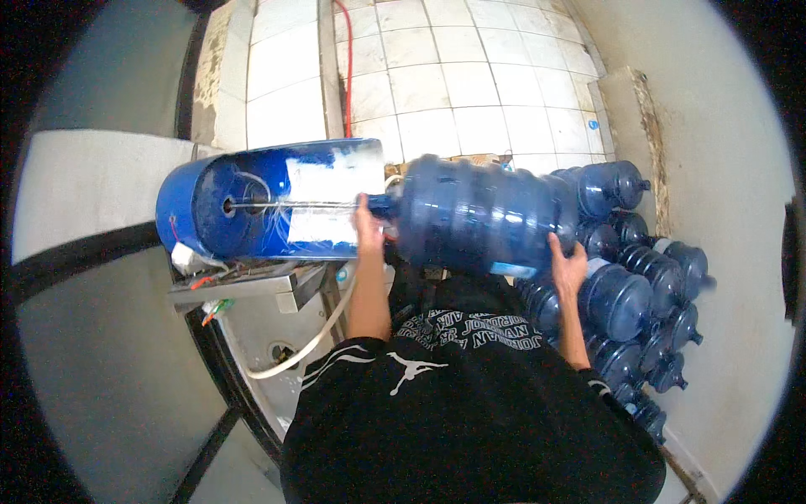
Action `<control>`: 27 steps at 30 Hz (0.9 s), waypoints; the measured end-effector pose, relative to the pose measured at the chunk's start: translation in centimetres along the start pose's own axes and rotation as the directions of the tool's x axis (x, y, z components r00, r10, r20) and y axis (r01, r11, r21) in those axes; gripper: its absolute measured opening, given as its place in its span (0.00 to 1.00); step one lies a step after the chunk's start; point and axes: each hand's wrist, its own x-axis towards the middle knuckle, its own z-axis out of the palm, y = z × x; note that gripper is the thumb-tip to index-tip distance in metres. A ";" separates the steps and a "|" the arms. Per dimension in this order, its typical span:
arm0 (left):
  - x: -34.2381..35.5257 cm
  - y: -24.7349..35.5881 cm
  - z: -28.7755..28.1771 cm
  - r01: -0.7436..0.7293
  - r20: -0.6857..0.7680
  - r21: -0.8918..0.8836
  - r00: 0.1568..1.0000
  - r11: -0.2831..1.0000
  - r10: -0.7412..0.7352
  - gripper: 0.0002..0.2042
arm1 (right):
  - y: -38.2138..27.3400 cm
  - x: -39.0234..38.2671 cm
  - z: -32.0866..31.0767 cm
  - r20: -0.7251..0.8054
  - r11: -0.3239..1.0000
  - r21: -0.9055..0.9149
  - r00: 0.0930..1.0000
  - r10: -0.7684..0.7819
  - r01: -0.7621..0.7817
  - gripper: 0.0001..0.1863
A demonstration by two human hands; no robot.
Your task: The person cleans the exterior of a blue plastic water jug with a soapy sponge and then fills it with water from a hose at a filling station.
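A large blue water jug [478, 214] lies sideways in front of me, its neck toward the left. My left hand [368, 220] is closed around the neck. My right hand [568, 262] grips the base end, thumb and fingers against its lower edge. To the left is a blue drum [180, 197] lying on its side with its upper wall cut away. Out of its round end a thin metal rod [294, 204] runs to the jug's mouth; my left hand hides whether it enters.
Several blue water jugs [617, 301] are heaped along the right wall. A metal frame [290, 287] stands below the drum, with a pale hose [315, 343] curving beside it. The red hose [349, 84] crosses the white tiled floor [470, 76] ahead.
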 end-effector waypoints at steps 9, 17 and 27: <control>0.4 15.1 0.3 0.103 -0.218 0.196 0.974 0.975 -0.060 0.26 | -7.9 0.4 6.1 0.109 0.992 -0.088 0.991 -0.077 0.087 0.36; -10.4 29.2 3.6 -0.531 0.105 0.392 0.837 0.751 0.537 0.22 | -13.4 -2.3 12.4 0.494 0.925 -0.252 0.860 -0.130 0.285 0.46; -1.5 45.8 -15.0 -0.250 -0.087 0.892 0.723 0.377 0.685 0.27 | -18.3 -6.9 17.8 0.578 0.901 -0.126 0.769 -0.273 0.414 0.48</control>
